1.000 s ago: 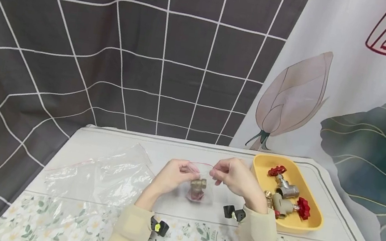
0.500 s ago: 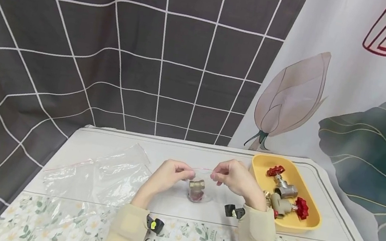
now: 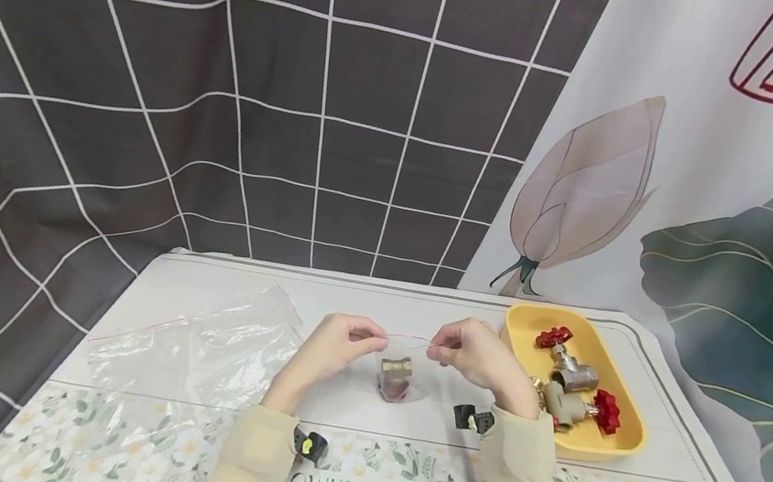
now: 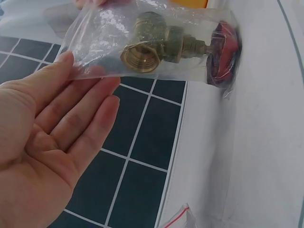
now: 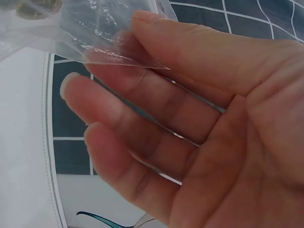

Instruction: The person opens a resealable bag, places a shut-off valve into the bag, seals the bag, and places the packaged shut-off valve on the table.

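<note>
A clear zip bag (image 4: 102, 47) holds a brass valve (image 4: 152, 45) with a red handwheel (image 4: 223, 52) at the bag's bottom end. In the head view the bagged valve (image 3: 396, 369) hangs between both hands, its wheel downward. My left hand (image 3: 340, 345) pinches one top corner of the bag between thumb and fingers. Its other fingers (image 4: 97, 116) reach out loosely beneath. The opposite top corner is pinched by my right hand (image 3: 477, 358), thumb over index finger in the right wrist view. The bag's red-edged mouth is stretched in a line between the hands.
To the right stands a yellow tray (image 3: 599, 455) with several valves, among them a grey one (image 3: 565, 406) with a red wheel. Larger clear zip bags (image 3: 185, 361) lie flat on the left of the table. A grey grid curtain (image 3: 361, 161) hangs behind.
Both hands keep their pinch on the bag. The left hand has drifted slightly left and the bag's mouth is pulled straighter; the bagged valve stays nearly in place.
</note>
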The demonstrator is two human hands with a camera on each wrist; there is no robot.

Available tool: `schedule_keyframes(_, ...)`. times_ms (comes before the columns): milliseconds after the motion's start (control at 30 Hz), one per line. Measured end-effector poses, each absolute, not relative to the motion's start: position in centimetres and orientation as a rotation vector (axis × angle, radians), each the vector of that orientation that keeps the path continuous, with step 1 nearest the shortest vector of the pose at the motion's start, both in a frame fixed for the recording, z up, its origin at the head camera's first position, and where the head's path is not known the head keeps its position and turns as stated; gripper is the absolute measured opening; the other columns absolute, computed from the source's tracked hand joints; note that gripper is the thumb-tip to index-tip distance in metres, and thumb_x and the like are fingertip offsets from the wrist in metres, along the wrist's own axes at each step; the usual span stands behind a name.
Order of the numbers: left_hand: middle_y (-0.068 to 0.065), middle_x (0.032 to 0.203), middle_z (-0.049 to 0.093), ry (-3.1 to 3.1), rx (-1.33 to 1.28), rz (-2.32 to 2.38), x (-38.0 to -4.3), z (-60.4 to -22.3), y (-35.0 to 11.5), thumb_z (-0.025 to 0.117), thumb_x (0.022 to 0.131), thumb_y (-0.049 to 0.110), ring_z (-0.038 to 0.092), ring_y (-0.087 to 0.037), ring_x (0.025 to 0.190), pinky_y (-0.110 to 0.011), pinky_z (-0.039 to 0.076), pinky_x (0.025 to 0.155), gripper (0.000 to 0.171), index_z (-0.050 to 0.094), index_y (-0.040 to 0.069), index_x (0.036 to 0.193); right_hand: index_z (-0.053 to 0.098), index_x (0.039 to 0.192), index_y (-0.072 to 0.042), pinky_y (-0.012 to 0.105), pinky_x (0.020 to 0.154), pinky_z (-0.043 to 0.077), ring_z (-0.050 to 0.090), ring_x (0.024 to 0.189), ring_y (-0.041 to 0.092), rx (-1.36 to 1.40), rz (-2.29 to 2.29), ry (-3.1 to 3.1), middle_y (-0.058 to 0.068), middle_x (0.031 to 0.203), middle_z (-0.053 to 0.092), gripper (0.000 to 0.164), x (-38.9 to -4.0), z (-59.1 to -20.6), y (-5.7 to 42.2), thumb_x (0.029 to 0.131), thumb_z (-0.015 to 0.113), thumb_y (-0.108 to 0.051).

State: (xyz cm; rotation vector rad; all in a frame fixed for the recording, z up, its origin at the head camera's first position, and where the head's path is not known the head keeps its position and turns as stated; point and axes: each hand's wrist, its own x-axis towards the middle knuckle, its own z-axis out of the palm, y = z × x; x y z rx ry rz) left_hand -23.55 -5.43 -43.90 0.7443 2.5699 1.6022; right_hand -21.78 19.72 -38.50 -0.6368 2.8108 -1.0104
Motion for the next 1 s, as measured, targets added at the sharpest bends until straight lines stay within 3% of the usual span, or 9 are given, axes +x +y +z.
schedule_keyframes(233, 0.005, 0.099, 0.073, 2.592, 0.727, 1.624, -23.6, -43.7, -5.7, 0.070, 0.091, 0.029, 0.068, -0.014, 0.095, -0.042, 0.051, 0.092, 0.016, 0.075, 0.016, 0.099, 0.073, 0.089, -0.008, 0.033, 0.069, 0.051, 0.061, 0.074, 0.011, -0.618, -0.944, 2.857, -0.003, 0.079, 0.069, 0.002, -21.7, -38.3, 19.7, 0.088, 0.072, -0.010)
schedule_keyframes(500, 0.005, 0.094, 0.074, 2.624, 0.774, 1.627, -23.5, -43.6, -5.3, 0.071, 0.090, 0.024, 0.068, -0.014, 0.093, -0.039, 0.052, 0.090, 0.011, 0.076, 0.014, 0.094, 0.069, 0.107, -0.007, 0.042, 0.081, 0.053, 0.066, 0.091, 0.023, -0.671, -0.836, 2.956, 0.004, 0.095, 0.071, 0.026, -21.2, -37.7, 18.6, 0.083, 0.077, -0.015)
schedule_keyframes(733, 0.006, 0.090, 0.074, 2.669, 0.808, 1.624, -23.4, -43.7, -5.1, 0.072, 0.090, 0.022, 0.069, -0.012, 0.090, -0.037, 0.053, 0.087, 0.009, 0.076, 0.014, 0.090, 0.069, 0.106, -0.004, 0.045, 0.089, 0.050, 0.065, 0.100, 0.030, -0.833, -0.746, 3.025, 0.008, 0.102, 0.071, 0.029, -21.0, -37.7, 16.3, 0.082, 0.079, -0.016)
schedule_keyframes(1000, 0.003, 0.090, 0.074, 2.654, 0.890, 1.653, -23.4, -43.8, -4.9, 0.071, 0.090, 0.020, 0.070, -0.012, 0.089, -0.033, 0.055, 0.084, 0.009, 0.076, 0.012, 0.090, 0.071, 0.095, -0.009, 0.044, 0.084, 0.051, 0.065, 0.093, 0.026, -0.922, -0.671, 3.121, 0.002, 0.093, 0.070, 0.017, -21.0, -38.0, 14.7, 0.081, 0.079, -0.012)
